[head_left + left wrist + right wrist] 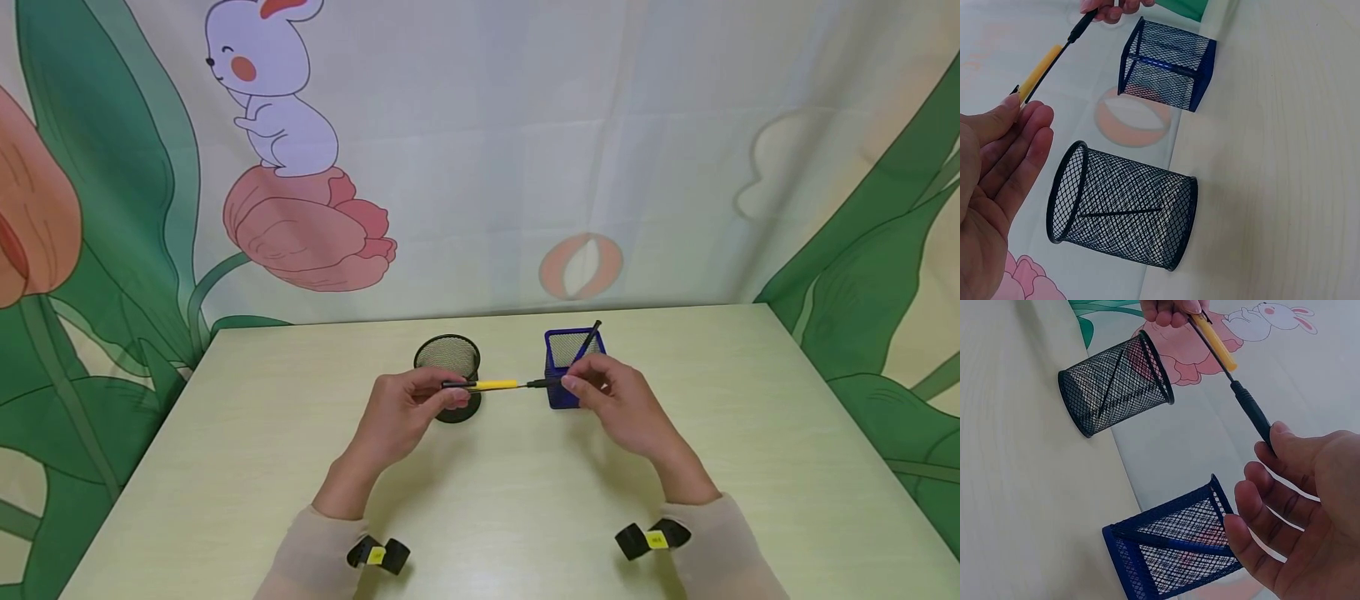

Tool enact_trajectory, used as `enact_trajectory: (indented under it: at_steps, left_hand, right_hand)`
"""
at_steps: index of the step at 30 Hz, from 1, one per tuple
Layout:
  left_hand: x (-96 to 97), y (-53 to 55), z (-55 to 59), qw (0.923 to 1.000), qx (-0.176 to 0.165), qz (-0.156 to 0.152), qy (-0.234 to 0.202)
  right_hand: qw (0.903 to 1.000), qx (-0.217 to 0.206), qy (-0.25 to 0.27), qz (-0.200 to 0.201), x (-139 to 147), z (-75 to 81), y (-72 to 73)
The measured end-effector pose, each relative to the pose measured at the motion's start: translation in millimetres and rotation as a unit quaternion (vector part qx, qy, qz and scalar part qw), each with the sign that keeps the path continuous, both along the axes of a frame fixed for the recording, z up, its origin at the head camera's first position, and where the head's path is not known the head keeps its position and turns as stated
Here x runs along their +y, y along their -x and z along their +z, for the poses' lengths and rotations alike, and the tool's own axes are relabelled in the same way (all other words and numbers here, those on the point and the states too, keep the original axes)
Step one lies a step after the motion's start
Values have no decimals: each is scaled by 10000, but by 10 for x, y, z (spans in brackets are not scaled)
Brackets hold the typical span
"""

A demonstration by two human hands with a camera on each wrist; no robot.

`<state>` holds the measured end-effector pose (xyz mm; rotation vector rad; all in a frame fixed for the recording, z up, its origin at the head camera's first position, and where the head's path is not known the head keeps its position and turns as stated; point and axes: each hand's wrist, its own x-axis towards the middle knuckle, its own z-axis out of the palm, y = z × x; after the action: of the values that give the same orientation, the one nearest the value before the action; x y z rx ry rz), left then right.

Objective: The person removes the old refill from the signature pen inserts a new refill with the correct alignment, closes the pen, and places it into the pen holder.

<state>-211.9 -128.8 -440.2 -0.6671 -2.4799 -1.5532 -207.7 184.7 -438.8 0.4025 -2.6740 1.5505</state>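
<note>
A pulled-apart pen is held level between both hands above the table. My left hand pinches the black end of its yellow barrel between thumb and fingers. Alongside the barrel runs a thin dark refill, its far end reaching my left fingertips. The refill comes out of a ribbed black pen grip, which my right hand pinches with thumb and forefinger, the other fingers spread loosely. Beyond the left hand stands a round black mesh pen cup; beyond the right, a square blue mesh pen holder.
A dark pen leans inside the blue holder, its tip above the rim. Through the black cup's mesh a thin dark rod shows. Both containers stand near the back of the pale table, before a printed curtain.
</note>
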Motion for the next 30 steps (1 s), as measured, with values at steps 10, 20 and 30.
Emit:
enact_trajectory:
  at_steps: [10, 20, 30]
  left_hand:
    - [0, 12, -12, 9999, 78, -20, -65]
    - [3, 9, 1, 9999, 132, -20, -63]
    - [-4, 7, 7, 9999, 121, -3, 34]
  right_hand:
    - [10000, 1, -53, -26, 50, 19, 8]
    - [9997, 84, -188, -118, 122, 45, 13]
    - [9996, 156, -107, -195, 163, 48, 31]
